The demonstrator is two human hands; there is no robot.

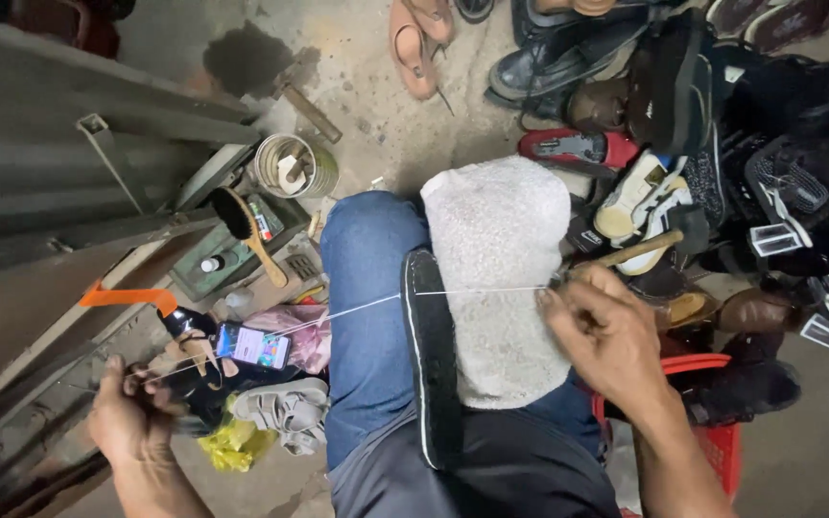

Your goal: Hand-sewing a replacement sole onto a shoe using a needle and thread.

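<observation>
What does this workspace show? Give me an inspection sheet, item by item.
Surface: white towel laid over the person's knee in blue jeans, above a dusty concrete floor.
Job's things: black shoe sole on edge against the towel; white thread pulled taut through it.
Clutter: heap of shoes, sandals, brush, tin can, lit phone, red basket.
Hands: left hand grips one thread end; right hand pinches the other and holds a wooden-handled tool.
Cables: nothing seen.
Surroundings: grey metal panels on the left.
</observation>
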